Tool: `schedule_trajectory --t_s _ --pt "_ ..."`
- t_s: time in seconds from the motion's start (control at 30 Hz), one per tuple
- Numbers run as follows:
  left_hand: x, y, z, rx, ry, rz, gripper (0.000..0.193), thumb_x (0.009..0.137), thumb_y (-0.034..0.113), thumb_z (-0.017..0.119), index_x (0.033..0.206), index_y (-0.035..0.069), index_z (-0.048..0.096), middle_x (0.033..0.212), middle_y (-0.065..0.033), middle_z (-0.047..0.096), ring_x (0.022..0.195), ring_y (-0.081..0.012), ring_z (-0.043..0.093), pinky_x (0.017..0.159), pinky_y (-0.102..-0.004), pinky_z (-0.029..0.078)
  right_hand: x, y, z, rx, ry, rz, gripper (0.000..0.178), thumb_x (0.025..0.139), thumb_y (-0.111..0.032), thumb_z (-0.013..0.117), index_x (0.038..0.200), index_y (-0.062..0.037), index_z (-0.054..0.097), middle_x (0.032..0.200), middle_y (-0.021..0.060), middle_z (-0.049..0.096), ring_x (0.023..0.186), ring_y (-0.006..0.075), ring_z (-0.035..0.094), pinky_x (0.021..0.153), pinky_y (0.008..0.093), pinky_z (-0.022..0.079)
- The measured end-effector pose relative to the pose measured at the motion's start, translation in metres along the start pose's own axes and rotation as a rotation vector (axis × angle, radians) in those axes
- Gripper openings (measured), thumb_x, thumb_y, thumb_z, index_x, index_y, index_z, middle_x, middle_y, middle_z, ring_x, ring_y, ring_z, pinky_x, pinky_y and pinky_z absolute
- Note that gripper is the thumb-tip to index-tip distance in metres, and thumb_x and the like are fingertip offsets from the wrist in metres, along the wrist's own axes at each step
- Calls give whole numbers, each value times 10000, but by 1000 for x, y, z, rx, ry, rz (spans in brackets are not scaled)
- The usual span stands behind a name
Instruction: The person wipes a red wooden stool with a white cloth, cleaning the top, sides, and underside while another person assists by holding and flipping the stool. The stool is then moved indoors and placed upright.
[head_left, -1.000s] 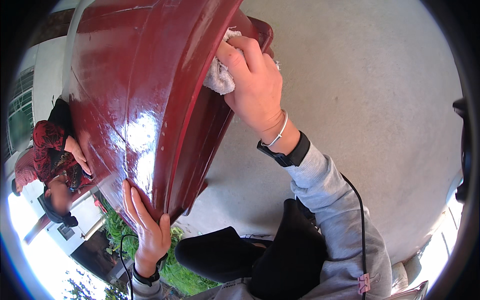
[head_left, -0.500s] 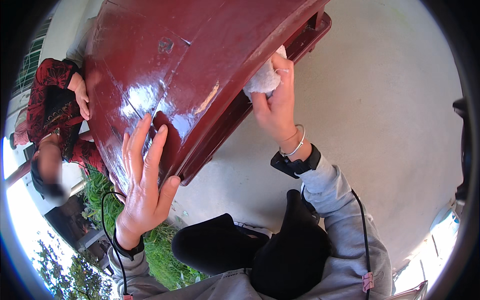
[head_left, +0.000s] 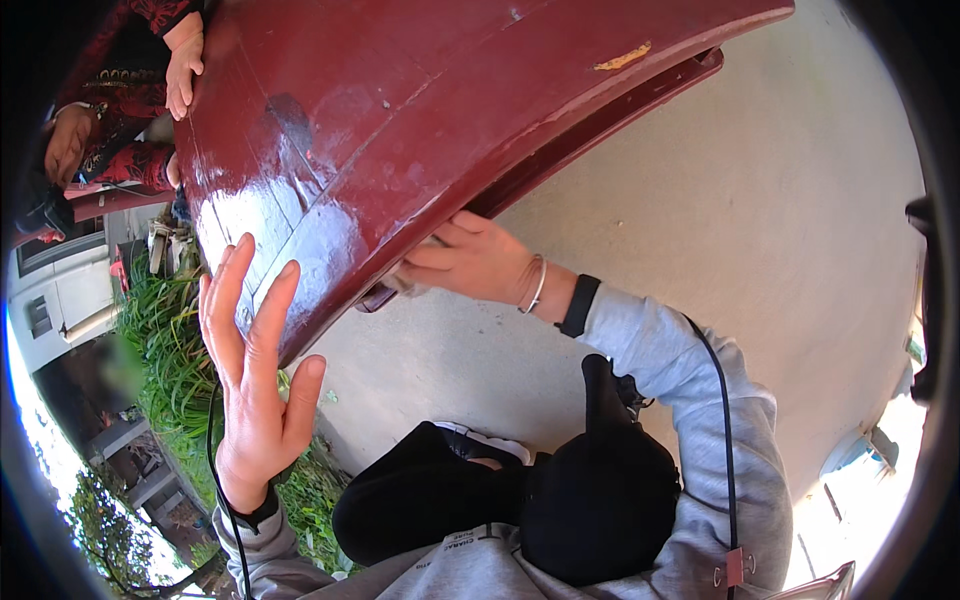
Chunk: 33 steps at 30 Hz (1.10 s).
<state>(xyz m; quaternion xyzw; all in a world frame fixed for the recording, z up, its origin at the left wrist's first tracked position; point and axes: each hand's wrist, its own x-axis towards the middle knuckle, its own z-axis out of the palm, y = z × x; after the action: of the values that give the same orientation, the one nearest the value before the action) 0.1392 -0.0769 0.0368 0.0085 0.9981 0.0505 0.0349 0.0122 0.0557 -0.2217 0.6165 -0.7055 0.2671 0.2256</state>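
Note:
A glossy dark red wooden table (head_left: 450, 120) slants across the upper part of the view. My right hand (head_left: 480, 262) presses at its side edge close to the near corner, fingers bent round a pale cloth (head_left: 405, 280) that mostly hides behind the hand and is blurred. My left hand (head_left: 252, 370) is raised over the near end, palm facing right and fingers stretched apart, with nothing in it. Its fingertips overlap the shiny tabletop; whether they touch it I cannot tell.
At the far left, another person in red-and-black patterned sleeves rests a hand (head_left: 183, 75) on the table's edge. Green plants (head_left: 170, 350) grow beside a pale concrete floor (head_left: 690, 230). A lower red rail (head_left: 620, 115) runs beneath the tabletop. My black-clad knees are below.
My right hand has slid with the cloth along the table's side toward the near corner. The view has shifted, and the other person appears higher at the left. My left hand stays spread.

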Motion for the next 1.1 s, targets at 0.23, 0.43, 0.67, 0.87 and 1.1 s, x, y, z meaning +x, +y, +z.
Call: schedule_trajectory --t_s 0.23,0.43,0.67,0.87,1.1 --pt "-91 -39 12 -229 121 -183 300 860 52 531 1137 -15 623 1218 -195 596 1139 -382 547 994 -466 402 -76 125 -95 -522 -86 503 407 723 -81 631 1108 -209 664 1115 9 636 977 262 571 854 404 388" --pt "-134 -52 66 -637 12 -239 244 817 -50 574 1032 21 666 880 -129 672 828 -312 640 765 -389 503 -10 8 -16 -58 -74 191 380 757 -99 600 1128 -166 653 1129 13 624 1073 243 542 845 357 429" --pt "-155 -52 113 -864 -50 -323 221 859 -15 560 1055 26 652 934 -126 678 861 -307 641 776 -383 505 34 -79 25 202 -235 128 321 789 -86 573 1095 -140 652 1137 29 609 1121 256 534 957 406 431" --pt "-168 -54 166 -974 -4 -319 197 919 55 552 1090 67 649 946 -106 683 887 -298 651 769 -376 518 28 -23 -53 470 -760 524 403 716 -88 615 1118 -104 633 1058 104 648 946 365 605 836 446 492" --pt "-163 -44 202 -1132 171 -379 187 944 70 537 1090 50 652 972 -106 697 914 -271 668 793 -345 516 22 -24 -10 -23 -378 191 416 674 -39 641 1081 -126 653 1012 107 639 937 344 606 794 452 502"
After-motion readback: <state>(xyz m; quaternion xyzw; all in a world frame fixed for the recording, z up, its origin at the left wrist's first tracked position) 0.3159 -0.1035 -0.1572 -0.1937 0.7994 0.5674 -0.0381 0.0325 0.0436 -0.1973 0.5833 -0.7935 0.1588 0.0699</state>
